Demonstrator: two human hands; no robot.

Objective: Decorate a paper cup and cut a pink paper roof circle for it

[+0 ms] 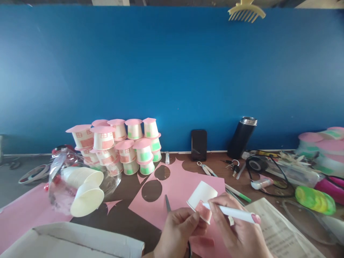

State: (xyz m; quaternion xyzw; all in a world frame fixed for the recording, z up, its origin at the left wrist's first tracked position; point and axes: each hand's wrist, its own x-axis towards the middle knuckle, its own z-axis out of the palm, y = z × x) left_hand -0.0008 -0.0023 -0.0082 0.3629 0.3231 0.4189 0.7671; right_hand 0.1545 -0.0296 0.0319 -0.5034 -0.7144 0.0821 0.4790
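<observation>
A white paper cup [203,192] is tilted on its side above the cut pink paper sheet [188,186]. My left hand [177,231] pinches it near the rim, thumb on top. A reddish-pink coloured patch marks the cup's side. In my right hand [239,229] is a white marker pen [236,212] with a pink end. Its tip rests against the patch, as far as I can see. Partly under my left hand, scissors [168,203] lie on the sheet, one dark blade showing.
Stacked paper cups with pink paper roofs [126,150] stand at back left. Plain cups [87,199] lie in a clear bag. A phone [199,145] and black flask [242,138] lean on the blue partition. Keys [233,166], markers [238,193] and a printed sheet [285,229] lie right.
</observation>
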